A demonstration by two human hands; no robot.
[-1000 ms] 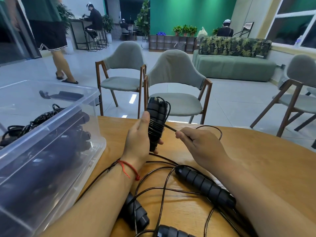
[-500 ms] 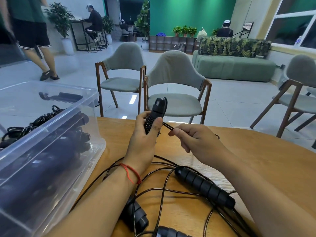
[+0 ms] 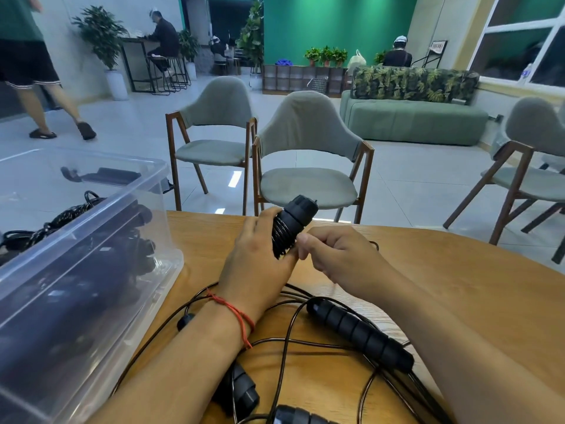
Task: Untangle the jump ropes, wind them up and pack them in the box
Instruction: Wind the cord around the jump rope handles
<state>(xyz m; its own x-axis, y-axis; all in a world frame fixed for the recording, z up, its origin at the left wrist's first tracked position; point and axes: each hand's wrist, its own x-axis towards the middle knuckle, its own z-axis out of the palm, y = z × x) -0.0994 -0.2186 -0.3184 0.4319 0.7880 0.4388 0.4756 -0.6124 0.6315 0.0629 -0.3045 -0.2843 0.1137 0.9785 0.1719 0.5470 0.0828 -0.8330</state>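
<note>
Nearest the body, below both wrists, loose jump-rope handles point(image 3: 360, 335) lie on the table among slack black cords point(image 3: 287, 341) that cross under the forearms; these are not yet wound. Just beyond them the hands meet. The left hand point(image 3: 256, 264) grips the wound jump rope point(image 3: 290, 228) round its lower half. The right hand point(image 3: 339, 258) is pressed against the rope's right side with curled fingers, thumb to forefinger, and it seems to be pinching the last of the coil, though the fist hides the cord's end. The bundle's long axis tilts up and away, cap end farthest from the person and leaning right. The clear plastic box point(image 3: 91, 221) stands open to the left of the left hand, beside that forearm, with dark ropes already inside, so the left hand is the nearer for the drop. The round wooden table point(image 3: 458, 286) spreads past the hands. Beyond it stand grey chairs point(image 3: 308, 154), a green sofa point(image 3: 412, 117) and a person walking point(image 3: 36, 71) at far left.
</note>
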